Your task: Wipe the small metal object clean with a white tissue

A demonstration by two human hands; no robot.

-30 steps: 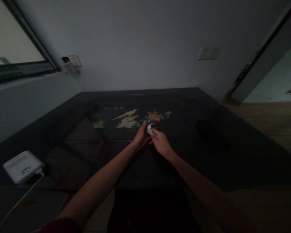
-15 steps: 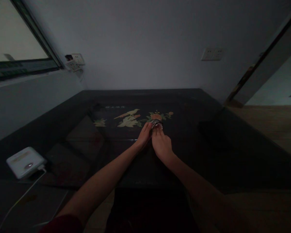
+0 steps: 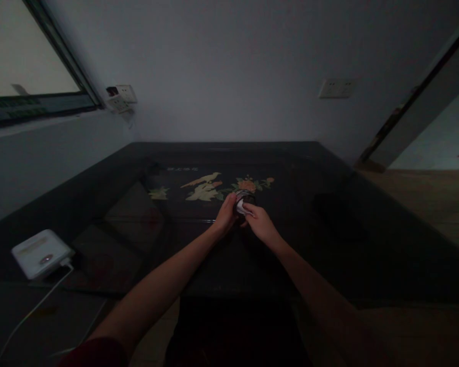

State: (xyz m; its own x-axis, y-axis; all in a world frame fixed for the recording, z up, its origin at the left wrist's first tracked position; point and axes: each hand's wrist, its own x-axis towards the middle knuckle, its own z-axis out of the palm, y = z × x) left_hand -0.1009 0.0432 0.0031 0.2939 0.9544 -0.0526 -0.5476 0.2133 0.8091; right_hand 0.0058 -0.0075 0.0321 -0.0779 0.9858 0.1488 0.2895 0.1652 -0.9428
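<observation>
My left hand (image 3: 226, 213) is closed on the left side of a small, dark, rounded object (image 3: 248, 195) with a pale, shiny rim. In my right hand (image 3: 260, 222), thumb and fingers pinch a crumpled white piece (image 3: 240, 206), like tissue or thin cloth, against the near side of that object. Dim light and my fingers hide the object's exact kind. Both hands are close together over the middle of a glossy black table (image 3: 229, 255), just in front of a printed pattern of flowers and birds (image 3: 202, 189).
A white box-like device (image 3: 42, 252) with a white cable (image 3: 34, 311) sits at the table's left. On the right lies a dark flat shape (image 3: 338, 216). Wall sockets (image 3: 336, 88) are behind, a window (image 3: 26, 51) is at upper left, and wooden floor (image 3: 424, 196) shows at right.
My right hand has turned from lying flat with fingers forward to a pinch on the white piece, which now shows more. My left hand stays nearly in place.
</observation>
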